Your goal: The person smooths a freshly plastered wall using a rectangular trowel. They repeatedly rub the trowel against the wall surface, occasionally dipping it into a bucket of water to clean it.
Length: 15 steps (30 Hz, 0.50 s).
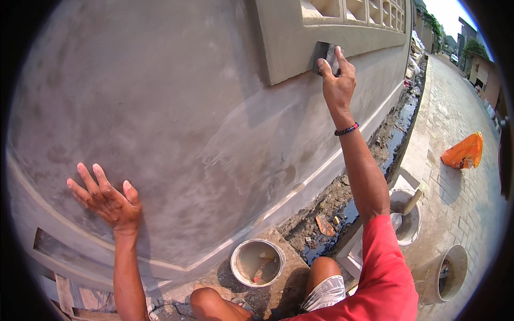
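Note:
My right hand (340,88) reaches up and grips a dark grey rectangular pad (320,55) between thumb and fingers. The pad lies against the lower border of a raised grey frame (289,59) on the wall; its exact kind cannot be made out. Off to the left, my left hand (111,203) rests on the smooth grey plastered wall (176,112), fingers spread, holding nothing. Pale streaks mark the plaster below the frame. Between my knees and the wall stands a whitish bucket (234,267) of murky water, with a small object partly in it.
A muddy ditch (395,140) with dark water runs along the wall's foot. Beyond it, a paved street (455,101) carries an orange bag (465,152). Two more buckets stand at right, one light (417,227), one tipped (463,270). Wooden pieces (64,294) lie lower left.

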Tool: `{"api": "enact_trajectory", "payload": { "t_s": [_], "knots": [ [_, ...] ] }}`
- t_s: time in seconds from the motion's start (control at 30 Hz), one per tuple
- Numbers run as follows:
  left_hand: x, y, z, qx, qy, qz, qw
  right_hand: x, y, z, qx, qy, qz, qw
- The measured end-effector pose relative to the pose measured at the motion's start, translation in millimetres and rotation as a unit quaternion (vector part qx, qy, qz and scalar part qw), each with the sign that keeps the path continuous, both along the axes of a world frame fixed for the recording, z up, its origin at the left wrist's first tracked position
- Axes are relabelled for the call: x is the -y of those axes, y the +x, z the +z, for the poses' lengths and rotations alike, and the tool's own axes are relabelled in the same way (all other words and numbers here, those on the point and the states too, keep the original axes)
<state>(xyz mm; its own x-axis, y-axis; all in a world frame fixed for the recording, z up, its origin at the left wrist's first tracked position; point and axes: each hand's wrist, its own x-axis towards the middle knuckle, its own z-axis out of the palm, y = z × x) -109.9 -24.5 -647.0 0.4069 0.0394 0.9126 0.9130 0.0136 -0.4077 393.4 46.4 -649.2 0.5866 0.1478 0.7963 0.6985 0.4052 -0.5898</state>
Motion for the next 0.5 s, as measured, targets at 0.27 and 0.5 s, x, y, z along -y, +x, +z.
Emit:
{"api": "enact_trajectory", "payload": {
  "t_s": [0.27,0.5],
  "knots": [
    [0.9,5.5,1.7,-0.005,-0.009,0.0,1.0,-4.7,78.8,36.6,-0.11,-0.023,-0.03,0.993],
    [0.9,-6.4,1.8,-0.014,-0.002,0.009,1.0,24.0,-70.2,10.7,0.195,0.067,-0.011,0.979]
  ]
}}
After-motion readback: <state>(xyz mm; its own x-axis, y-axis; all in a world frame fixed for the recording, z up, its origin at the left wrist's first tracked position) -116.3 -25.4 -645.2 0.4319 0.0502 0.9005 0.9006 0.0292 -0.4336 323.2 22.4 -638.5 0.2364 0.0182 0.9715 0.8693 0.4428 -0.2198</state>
